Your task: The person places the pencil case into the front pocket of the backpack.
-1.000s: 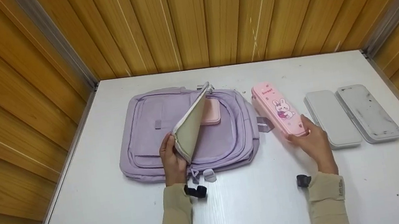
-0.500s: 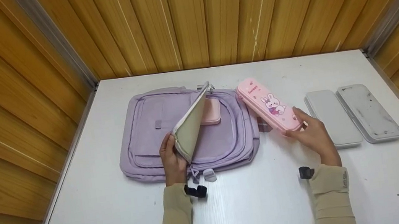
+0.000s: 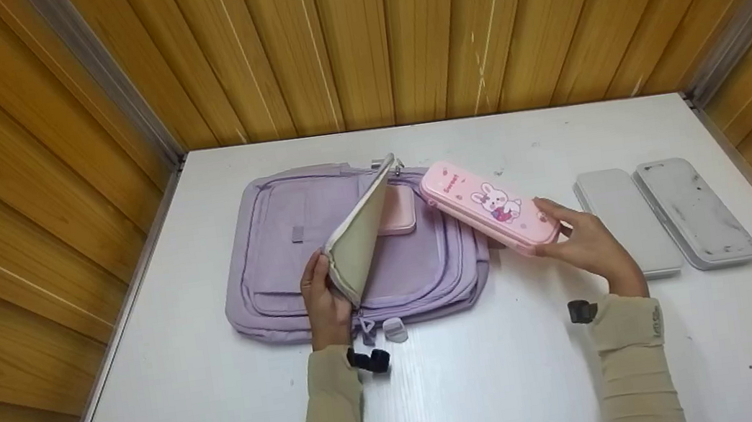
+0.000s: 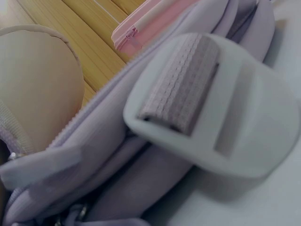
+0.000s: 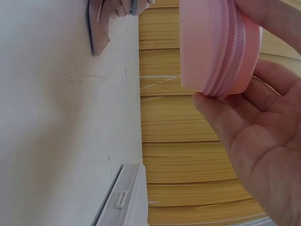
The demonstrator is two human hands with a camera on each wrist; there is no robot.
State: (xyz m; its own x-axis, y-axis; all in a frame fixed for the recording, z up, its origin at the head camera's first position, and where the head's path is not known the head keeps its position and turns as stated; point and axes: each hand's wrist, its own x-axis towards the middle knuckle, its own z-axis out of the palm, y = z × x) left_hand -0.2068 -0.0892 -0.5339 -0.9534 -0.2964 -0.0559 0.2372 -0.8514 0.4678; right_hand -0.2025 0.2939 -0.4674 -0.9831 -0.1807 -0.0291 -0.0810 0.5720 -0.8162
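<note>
**Pink case marked "Sweet" held by one end, over the right edge of the bag**

Through the head view I see the fingers and thumb of the right hand [image 3: 590, 245] clamped across the near, right end of the pink case [image 3: 484, 207]. Its far, left end hangs over the right side of the lilac backpack [image 3: 289, 215]; whether they touch, I can't tell. I judge the shell stiff, light and fairly smooth, so an end grip could let it swing; nearer the middle would balance better, with fingers off the zip [image 5: 228, 52]. Nothing about it looks fragile.

To the left, the left hand [image 3: 325, 305] pinches the raised flap [image 3: 363, 238], which looks soft and bendy. A smaller pink item [image 3: 399, 211] sits behind it.

"Sweet" is printed above a rabbit on the lid. Lettering on the right cuff [image 3: 627, 323] is too small for me to read. Farther right lie a plain white case [image 3: 628, 221] and a scuffed white case [image 3: 696, 212].
</note>
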